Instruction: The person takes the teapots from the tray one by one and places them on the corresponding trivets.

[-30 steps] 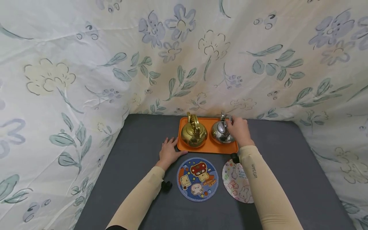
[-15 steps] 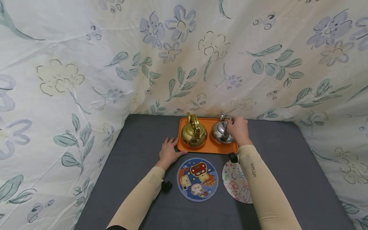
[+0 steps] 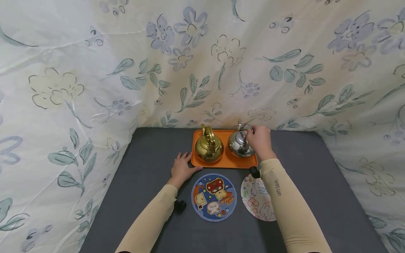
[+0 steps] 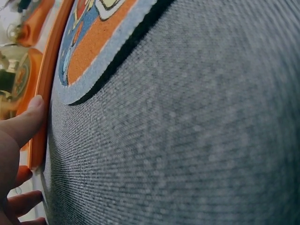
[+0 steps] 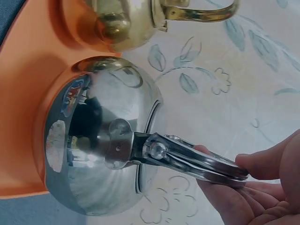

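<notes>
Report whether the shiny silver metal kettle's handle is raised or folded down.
Raised: the right wrist view shows the handle standing out above the kettle, gripped by the right hand.

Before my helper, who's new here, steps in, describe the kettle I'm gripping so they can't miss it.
On the dark gray table, find the orange tray. At its right end is the silver kettle, its handle held by the right hand. Its silver colour sets it apart from the gold kettle beside it.
</notes>
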The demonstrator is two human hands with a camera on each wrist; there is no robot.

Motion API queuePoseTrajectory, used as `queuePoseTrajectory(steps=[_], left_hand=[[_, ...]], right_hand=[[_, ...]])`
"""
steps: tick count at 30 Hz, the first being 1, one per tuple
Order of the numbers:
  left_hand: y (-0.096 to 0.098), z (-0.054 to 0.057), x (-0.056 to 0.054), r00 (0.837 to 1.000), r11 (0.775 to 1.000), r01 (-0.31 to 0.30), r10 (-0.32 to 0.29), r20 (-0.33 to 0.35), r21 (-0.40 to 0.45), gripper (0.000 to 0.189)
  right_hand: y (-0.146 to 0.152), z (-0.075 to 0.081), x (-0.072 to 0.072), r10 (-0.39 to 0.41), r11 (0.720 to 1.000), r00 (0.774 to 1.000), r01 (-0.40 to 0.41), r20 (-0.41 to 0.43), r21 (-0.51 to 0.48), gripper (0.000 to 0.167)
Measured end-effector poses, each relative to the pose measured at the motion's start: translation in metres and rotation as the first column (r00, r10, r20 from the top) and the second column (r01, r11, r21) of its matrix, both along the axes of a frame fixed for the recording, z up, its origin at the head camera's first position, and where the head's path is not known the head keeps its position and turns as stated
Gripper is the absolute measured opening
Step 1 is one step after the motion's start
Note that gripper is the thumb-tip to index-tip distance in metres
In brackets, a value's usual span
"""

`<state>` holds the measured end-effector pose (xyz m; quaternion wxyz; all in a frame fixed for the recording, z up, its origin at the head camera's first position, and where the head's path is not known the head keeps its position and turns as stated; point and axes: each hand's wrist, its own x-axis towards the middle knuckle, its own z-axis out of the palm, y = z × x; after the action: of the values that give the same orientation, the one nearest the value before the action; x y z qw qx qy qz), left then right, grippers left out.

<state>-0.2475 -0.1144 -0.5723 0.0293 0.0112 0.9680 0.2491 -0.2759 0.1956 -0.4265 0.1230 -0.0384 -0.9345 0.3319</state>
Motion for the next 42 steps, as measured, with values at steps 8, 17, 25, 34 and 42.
queuePoseTrajectory(steps=[8, 17, 25, 34, 42], left_hand=[[0.002, 0.002, -0.002, 1.0, 1.0, 0.006, -0.006, 0.016, -0.008, 0.096], [0.002, 0.006, 0.0, 1.0, 1.0, 0.007, -0.007, -0.001, 0.008, 0.095], [0.0, 0.005, 0.0, 1.0, 1.0, 0.005, -0.005, -0.013, 0.017, 0.094], [-0.001, 0.001, -0.003, 1.0, 1.0, 0.003, -0.003, -0.01, 0.025, 0.096], [0.0, 0.001, -0.002, 1.0, 1.0, 0.006, -0.006, 0.008, 0.006, 0.096]], right_hand=[[0.005, 0.015, 0.016, -0.009, 1.0, 1.0, 0.009, 0.002, -0.003, 0.026], [0.009, 0.025, 0.033, -0.006, 1.0, 0.999, 0.007, -0.036, 0.014, 0.024], [0.012, 0.027, 0.051, 0.013, 0.999, 0.997, -0.01, -0.079, 0.037, 0.024], [0.017, 0.027, 0.073, 0.031, 0.999, 0.993, -0.027, -0.112, 0.04, 0.027], [0.02, 0.026, 0.096, 0.041, 0.998, 0.991, -0.036, -0.126, 0.042, 0.025]])
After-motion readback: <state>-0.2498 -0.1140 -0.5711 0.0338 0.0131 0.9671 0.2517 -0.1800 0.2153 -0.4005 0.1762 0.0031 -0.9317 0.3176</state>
